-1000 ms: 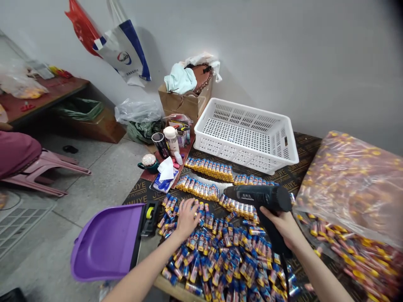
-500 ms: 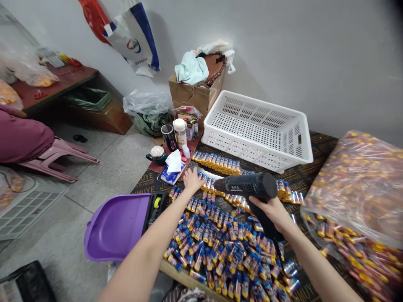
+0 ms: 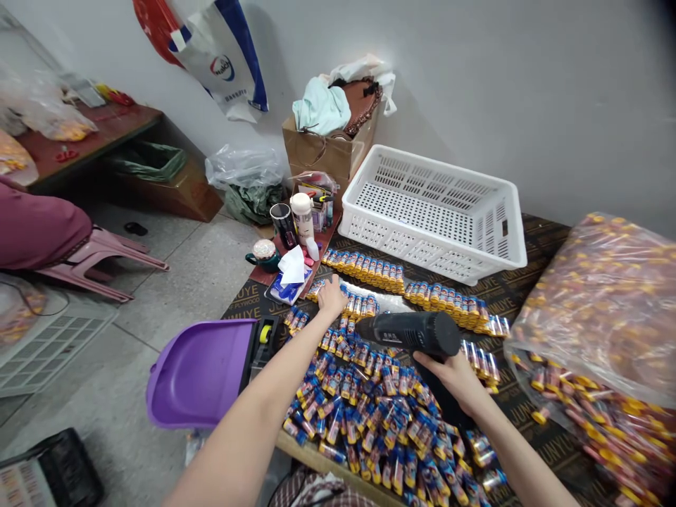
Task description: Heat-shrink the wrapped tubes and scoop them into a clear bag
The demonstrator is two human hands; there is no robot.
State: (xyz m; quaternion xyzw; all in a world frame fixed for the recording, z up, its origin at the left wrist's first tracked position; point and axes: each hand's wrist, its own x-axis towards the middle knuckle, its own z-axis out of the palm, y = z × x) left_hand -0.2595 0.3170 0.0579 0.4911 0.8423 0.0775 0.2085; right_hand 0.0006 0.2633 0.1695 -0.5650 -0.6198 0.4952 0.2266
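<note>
Wrapping my right hand (image 3: pixel 451 379) round the heat gun (image 3: pixel 412 334) above tubes (image 3: pixel 389 380) on the table (image 3: pixel 528 401), I'd best keep its nozzle (image 3: pixel 366 327) clear of my left hand (image 3: pixel 332 297), bent among tubes; whether pinching, I can't tell.

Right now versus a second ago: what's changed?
The left hand moved forward from the loose tubes to a lined-up row. The right hand shifted left with the black gun-shaped tool, its grip unchanged. The white crate and purple dustpan stayed put.
</note>
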